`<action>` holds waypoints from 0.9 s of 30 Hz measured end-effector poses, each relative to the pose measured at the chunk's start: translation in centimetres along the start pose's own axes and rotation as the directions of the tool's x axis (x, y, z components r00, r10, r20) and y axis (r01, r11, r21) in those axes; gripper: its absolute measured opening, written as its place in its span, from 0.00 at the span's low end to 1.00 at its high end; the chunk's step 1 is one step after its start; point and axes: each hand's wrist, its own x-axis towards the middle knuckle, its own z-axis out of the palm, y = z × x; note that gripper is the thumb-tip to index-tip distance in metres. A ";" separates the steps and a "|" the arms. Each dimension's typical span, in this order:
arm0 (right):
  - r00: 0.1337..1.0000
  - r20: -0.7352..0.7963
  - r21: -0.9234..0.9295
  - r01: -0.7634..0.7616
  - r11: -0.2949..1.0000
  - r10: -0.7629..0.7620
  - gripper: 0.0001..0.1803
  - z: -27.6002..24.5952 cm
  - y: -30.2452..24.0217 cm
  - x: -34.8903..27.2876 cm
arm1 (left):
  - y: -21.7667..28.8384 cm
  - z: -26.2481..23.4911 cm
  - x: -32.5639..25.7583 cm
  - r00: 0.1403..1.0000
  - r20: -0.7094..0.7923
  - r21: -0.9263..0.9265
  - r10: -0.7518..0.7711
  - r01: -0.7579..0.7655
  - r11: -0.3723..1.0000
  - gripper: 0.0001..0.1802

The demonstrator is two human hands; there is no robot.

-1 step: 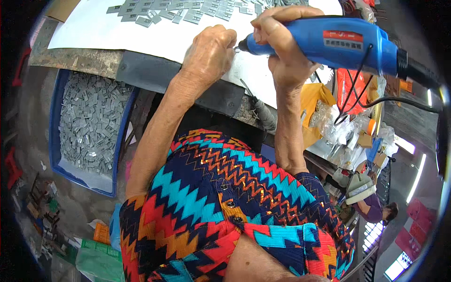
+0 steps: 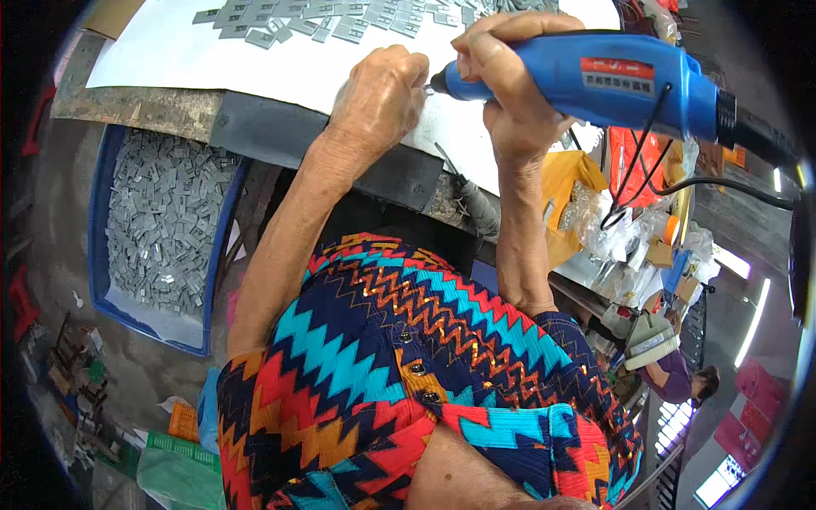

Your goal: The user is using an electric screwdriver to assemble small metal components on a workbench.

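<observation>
A white sheet [image 2: 255,68] covers the workbench. Over it, the right hand [image 2: 501,81] wraps firmly around a blue rotary tool [image 2: 595,76], whose tip meets the left hand [image 2: 378,93], fingers curled closed; whatever they pinch is hidden. Small grey plates [image 2: 323,17] lie beyond.

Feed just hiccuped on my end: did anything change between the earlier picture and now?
Nothing visibly changed. The right hand still grips the blue rotary tool, its tip against the closed left hand on the white sheet.
</observation>
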 end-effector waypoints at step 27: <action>0.951 0.272 0.105 0.124 0.987 -0.148 0.13 -2.4 -1.8 -0.8 | 0.5 0.5 -0.5 0.983 -0.032 0.170 0.181 -0.173 0.970 0.07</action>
